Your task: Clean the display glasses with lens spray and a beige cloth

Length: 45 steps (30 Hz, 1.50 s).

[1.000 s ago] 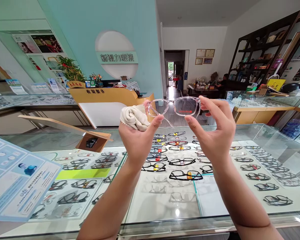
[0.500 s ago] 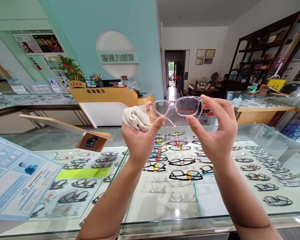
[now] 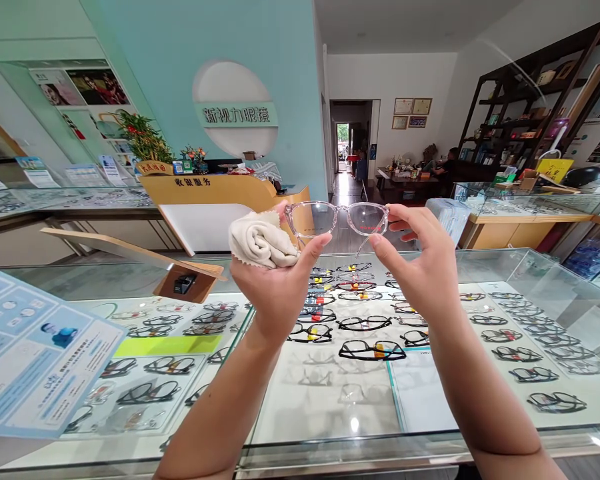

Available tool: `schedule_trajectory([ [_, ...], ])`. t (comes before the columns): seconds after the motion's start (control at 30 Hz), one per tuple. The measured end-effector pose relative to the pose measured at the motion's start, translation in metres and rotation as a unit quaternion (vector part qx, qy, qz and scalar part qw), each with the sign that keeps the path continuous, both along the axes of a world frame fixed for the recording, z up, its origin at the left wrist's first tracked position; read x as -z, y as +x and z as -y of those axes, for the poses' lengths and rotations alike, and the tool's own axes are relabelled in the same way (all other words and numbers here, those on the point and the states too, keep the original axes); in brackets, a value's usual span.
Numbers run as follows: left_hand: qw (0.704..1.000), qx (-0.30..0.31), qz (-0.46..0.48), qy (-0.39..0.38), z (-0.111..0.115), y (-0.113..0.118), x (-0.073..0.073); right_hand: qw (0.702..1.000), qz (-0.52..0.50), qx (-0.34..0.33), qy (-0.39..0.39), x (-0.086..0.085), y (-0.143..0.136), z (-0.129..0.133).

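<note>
Clear-framed eyeglasses (image 3: 342,209) are held up in front of me, above the glass display case, with red print on the right lens. My left hand (image 3: 275,287) is closed on the left side of the frame, its thumb near the lower rim. Bunched in that same hand is a cream cleaning cloth (image 3: 261,241) with a zigzag edge. On the other side my right hand (image 3: 423,267) pinches the right end of the frame between thumb and fingers. One thin temple arm hangs below the right lens.
Below lies the glass display case (image 3: 330,437) with rows of eyeglasses (image 3: 373,350) inside. A blue-and-white leaflet (image 3: 40,360) and a tilted wooden stand (image 3: 185,283) are at the left. Farther off are a yellow-topped counter (image 3: 205,187) and a seated person (image 3: 447,167).
The eyeglasses have turned and shifted slightly left, with the right side now angled differently. Both hands have moved a little left with them, still gripping the frame.
</note>
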<state>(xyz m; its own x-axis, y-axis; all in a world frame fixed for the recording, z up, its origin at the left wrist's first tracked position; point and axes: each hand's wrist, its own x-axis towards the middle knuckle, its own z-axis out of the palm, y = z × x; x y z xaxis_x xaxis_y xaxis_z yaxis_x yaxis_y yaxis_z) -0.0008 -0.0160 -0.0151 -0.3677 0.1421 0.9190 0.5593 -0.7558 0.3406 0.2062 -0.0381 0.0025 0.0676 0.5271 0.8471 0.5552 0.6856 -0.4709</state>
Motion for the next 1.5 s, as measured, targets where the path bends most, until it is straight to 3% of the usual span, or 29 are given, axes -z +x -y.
schedule_trajectory([
  [0.3, 0.989, 0.121, 0.0, -0.087, -0.012, -0.005, -0.002, 0.99, -0.017, 0.027, 0.141, -0.001, -0.005, 0.003],
  [0.73, 0.98, 0.191, 0.006, -0.057, -0.022, -0.009, 0.002, 0.958, 0.058, 0.075, 0.271, 0.009, -0.004, -0.007],
  [0.87, 0.989, 0.144, 0.027, 0.007, -0.022, -0.003, 0.005, 0.973, 0.018, 0.03, 0.23, 0.008, -0.008, -0.006],
  [1.0, 0.992, 0.102, 0.02, 0.065, -0.022, 0.0, 0.009, 0.99, -0.059, -0.062, 0.108, 0.01, -0.009, -0.007],
  [1.1, 0.993, 0.083, 0.004, 0.082, -0.026, -0.003, 0.012, 0.983, -0.136, -0.117, 0.043, 0.01, -0.008, -0.009],
  [1.23, 0.994, 0.074, -0.02, 0.075, -0.032, -0.008, 0.016, 0.966, -0.215, -0.142, 0.031, 0.006, -0.006, -0.011],
  [1.5, 0.995, 0.096, -0.009, 0.035, -0.034, -0.006, 0.021, 0.946, -0.263, -0.188, 0.008, 0.003, -0.002, -0.016],
])
